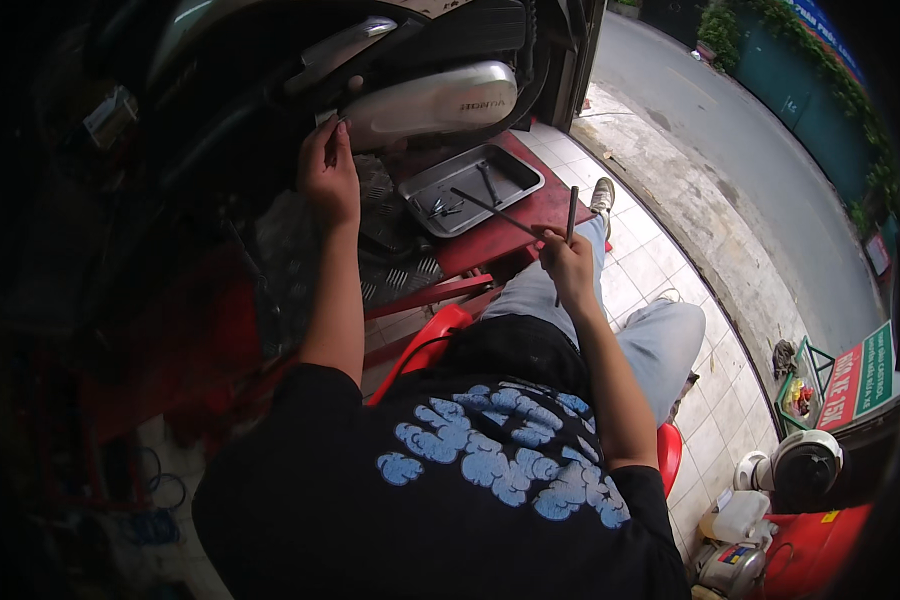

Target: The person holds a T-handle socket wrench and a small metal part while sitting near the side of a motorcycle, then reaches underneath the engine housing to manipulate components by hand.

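Note:
In my right hand (567,265) is a T-handle wrench (500,213); its crossbar runs through my fist and its thin shaft points left over a metal tray (417,185). My left hand (328,175) reaches up to the edge of a motorbike's silver engine-side cover (430,103). Its thumb and fingers are drawn together at the cover's left end, and whatever they pinch is hidden. Inside the tray lie a dark tool (487,184) and several small bolts (442,208).
The tray rests on a red lift platform (520,208) with a tread-plate part (395,280). I sit on a red stool (440,325). A white tiled floor (715,420) leads to the street. Plastic jugs (738,517) and a helmet-like round object (808,465) stand at lower right.

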`<state>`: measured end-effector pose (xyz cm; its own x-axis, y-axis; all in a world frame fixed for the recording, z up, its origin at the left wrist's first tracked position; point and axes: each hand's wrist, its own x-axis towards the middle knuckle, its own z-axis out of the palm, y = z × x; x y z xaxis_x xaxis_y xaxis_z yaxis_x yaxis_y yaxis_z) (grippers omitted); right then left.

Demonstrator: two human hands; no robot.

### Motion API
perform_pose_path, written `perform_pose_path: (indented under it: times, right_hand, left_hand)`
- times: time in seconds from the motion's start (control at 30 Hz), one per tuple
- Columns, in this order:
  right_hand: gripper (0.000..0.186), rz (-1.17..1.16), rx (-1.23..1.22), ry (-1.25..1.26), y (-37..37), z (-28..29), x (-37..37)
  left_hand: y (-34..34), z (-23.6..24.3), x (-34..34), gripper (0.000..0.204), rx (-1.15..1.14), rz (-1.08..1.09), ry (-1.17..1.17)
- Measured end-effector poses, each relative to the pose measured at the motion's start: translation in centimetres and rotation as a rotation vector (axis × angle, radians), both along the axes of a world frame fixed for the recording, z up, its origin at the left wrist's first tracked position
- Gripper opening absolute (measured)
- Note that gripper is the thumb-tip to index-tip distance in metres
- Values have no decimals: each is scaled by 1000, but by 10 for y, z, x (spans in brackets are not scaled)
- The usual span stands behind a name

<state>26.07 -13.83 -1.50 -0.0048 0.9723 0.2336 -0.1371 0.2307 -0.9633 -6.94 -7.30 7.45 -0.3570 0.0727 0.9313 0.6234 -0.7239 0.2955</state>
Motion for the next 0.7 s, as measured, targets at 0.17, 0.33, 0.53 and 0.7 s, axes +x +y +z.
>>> perform_pose_path:
  times: [0.17,0.33,0.53,0.7]
  right_hand:
    - [28,23,-23,-9,-5,8,-2]
    - [27,3,-11,-7,-5,4,3]
    - [27,13,-11,-5,-3,2,6]
    - [27,23,-13,-30,-10,13,-1]
  left_hand:
    - [8,8,-10,16,-28,164,-6]
    - [-2,22,2,15,-136,469,67]
    - [-1,31,1,13,-319,441,-46]
    - [11,19,-11,14,-208,474,7]
